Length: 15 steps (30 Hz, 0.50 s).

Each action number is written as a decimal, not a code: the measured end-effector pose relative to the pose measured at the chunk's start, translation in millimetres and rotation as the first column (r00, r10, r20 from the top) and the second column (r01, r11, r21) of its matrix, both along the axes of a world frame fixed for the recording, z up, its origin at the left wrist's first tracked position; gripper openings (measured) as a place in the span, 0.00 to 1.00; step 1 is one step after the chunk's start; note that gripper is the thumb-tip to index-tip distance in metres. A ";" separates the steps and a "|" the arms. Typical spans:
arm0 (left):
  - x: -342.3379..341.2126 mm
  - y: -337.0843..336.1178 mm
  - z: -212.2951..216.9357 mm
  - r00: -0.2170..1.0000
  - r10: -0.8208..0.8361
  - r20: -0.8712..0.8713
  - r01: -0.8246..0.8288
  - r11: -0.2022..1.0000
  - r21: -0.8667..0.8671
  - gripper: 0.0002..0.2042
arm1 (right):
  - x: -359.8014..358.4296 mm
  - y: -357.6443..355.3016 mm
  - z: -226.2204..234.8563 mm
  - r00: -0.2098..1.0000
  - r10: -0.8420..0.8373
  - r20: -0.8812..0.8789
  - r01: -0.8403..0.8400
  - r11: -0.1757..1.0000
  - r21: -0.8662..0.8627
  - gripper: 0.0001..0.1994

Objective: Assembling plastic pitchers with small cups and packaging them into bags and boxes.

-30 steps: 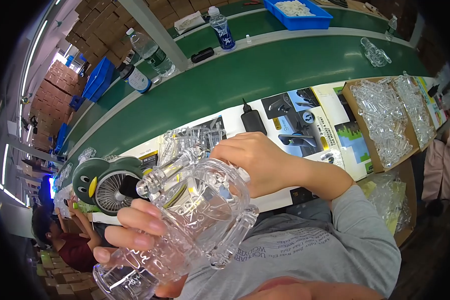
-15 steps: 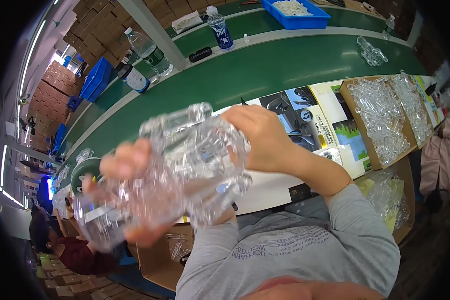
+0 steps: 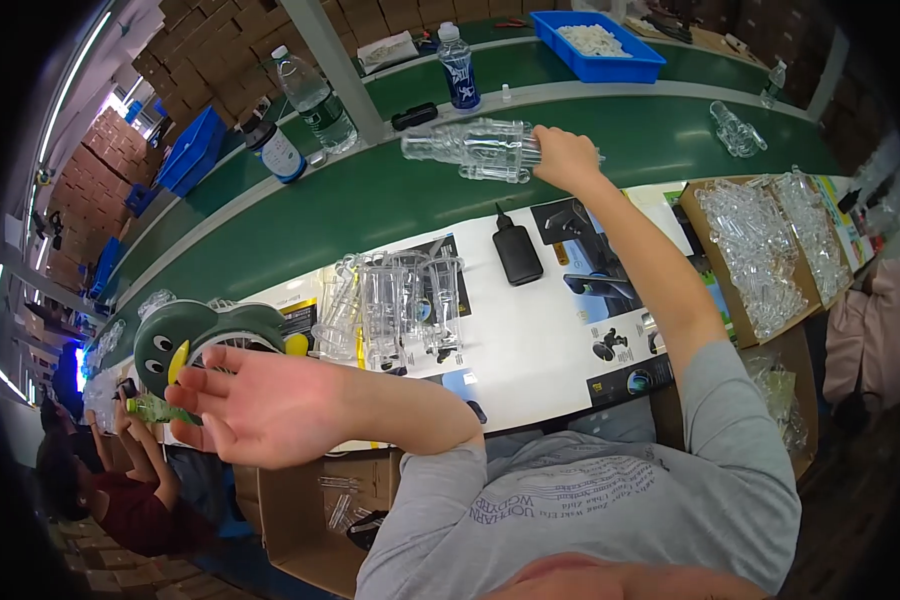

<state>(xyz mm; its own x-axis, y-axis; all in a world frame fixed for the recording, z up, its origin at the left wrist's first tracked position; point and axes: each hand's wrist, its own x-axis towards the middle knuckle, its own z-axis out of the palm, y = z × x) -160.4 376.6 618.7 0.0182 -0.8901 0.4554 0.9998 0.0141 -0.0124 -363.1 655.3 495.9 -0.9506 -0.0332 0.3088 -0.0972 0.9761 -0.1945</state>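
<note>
Stretched out over the green belt, my right hand (image 3: pixel 567 160) is closed round one end of a clear plastic assembly (image 3: pixel 490 150), shaped like a large tube with smaller tubes along its sides. The assembly lies roughly level, its narrower end toward the left. My left hand (image 3: pixel 260 405) is raised palm up at the lower left, fingers apart and holding nothing. Behind my left forearm, several clear plastic tube parts (image 3: pixel 395 305) stand on the printed cardboard sheet (image 3: pixel 490 350). To their right lies a black squeeze bottle (image 3: pixel 516 252) with a pointed nozzle.
A green penguin-shaped fan (image 3: pixel 165 345) stands beyond my left hand. Boxes of small clear parts (image 3: pixel 760 255) sit at the right; another clear assembly (image 3: pixel 736 130) lies on the green belt (image 3: pixel 630 130). Drink bottles (image 3: pixel 315 105) and a blue tray (image 3: pixel 630 65) line the back. A co-worker (image 3: pixel 120 500) sits at left.
The clear assembly has gone from both hands in front of me to my right hand alone, farther away over the belt. My left hand has let go and turned palm up.
</note>
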 end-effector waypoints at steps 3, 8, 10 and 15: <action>3.0 -4.9 2.7 0.999 0.032 -0.042 -0.030 0.999 0.040 0.12 | -27.8 0.3 -16.4 1.000 0.004 -0.010 -0.002 0.980 0.200 0.16; 0.6 -12.9 -4.3 0.996 -0.083 0.014 0.083 0.996 -0.017 0.10 | -51.9 9.0 -38.2 0.999 0.046 -0.022 -0.036 0.949 0.313 0.17; 0.2 -13.4 -4.7 0.995 -0.099 0.007 0.099 0.995 -0.028 0.09 | -57.1 11.6 -42.4 0.993 0.086 0.087 -0.105 0.963 0.249 0.19; -2.2 -11.5 -3.9 0.988 -0.150 0.027 0.152 0.987 -0.054 0.07 | -68.9 17.2 -44.6 0.989 0.092 0.120 -0.115 0.973 0.202 0.24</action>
